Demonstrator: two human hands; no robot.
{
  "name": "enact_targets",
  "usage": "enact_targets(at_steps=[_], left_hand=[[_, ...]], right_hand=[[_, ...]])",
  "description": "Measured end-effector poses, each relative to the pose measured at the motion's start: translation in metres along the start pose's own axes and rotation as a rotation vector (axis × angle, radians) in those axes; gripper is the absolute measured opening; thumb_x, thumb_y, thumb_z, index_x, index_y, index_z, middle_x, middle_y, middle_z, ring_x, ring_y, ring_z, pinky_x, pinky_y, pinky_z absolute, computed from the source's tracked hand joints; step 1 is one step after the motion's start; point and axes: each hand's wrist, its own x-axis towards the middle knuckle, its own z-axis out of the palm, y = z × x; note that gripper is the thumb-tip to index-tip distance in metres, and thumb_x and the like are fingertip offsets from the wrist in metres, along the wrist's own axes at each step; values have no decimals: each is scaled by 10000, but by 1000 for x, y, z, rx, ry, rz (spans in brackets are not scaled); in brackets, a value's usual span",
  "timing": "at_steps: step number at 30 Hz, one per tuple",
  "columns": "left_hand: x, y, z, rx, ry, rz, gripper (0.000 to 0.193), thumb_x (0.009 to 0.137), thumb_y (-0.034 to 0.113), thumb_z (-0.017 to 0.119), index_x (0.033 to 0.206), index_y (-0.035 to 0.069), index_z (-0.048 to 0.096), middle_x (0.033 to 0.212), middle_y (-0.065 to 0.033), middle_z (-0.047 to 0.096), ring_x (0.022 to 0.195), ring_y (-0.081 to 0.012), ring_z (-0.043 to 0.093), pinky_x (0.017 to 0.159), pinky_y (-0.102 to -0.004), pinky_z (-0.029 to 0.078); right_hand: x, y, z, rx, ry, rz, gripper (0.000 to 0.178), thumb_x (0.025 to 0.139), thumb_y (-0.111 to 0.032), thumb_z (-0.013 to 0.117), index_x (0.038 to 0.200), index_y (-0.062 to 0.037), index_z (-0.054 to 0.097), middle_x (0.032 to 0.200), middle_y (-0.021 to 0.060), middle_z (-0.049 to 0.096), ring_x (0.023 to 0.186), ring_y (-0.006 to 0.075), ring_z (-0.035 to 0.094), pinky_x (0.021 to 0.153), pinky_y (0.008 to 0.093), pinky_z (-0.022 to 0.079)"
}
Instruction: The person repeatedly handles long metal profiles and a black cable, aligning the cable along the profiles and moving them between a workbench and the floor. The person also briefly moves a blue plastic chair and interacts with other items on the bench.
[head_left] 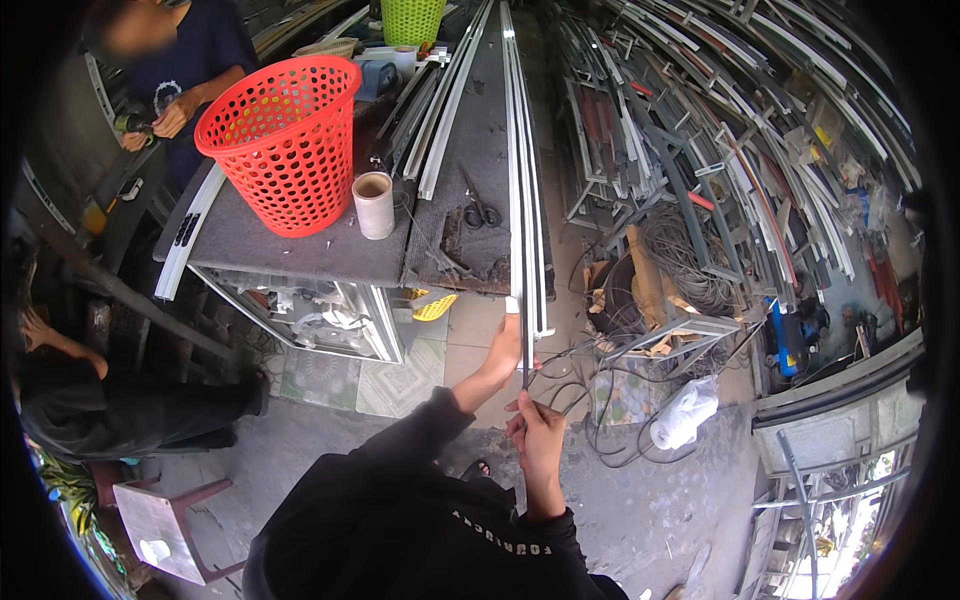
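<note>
Long white metal profiles lie along the right edge of the dark workbench, their near ends jutting out past it toward me. My left hand is closed around the end of one profile, its fingers partly hidden behind it. Just below, my right hand pinches a thin dark strip between thumb and fingers, at the profile's near end. The strip's material is too small to make out. On the bench beside the profiles lie black scissors.
A red perforated basket and a roll of pale tape or film stand on the bench. At the far left a person holds a small tool; another sits below. Stacked profiles, coiled cable and a white plastic bag lie right.
</note>
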Motion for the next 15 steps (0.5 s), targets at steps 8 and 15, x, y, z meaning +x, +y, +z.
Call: enact_targets(at_steps=[8,15], left_hand=[[6,-13,-13,78,5,-61,756,902,606,64,1041,4,499,772,-139,569,462,-239,562,472,-361,530],[33,-2,-4,-386,-118,-112,788,917,591,50,1205,16,505,1040,-122,633,762,-220,624,690,-328,540]], right_hand=[[53,38,-31,117,-434,-109,447,953,-357,463,889,64,600,660,122,610,490,143,555,374,225,341],[46,87,-93,91,-950,48,470,973,-372,396,944,50,599,781,138,653,574,166,612,424,243,438]])
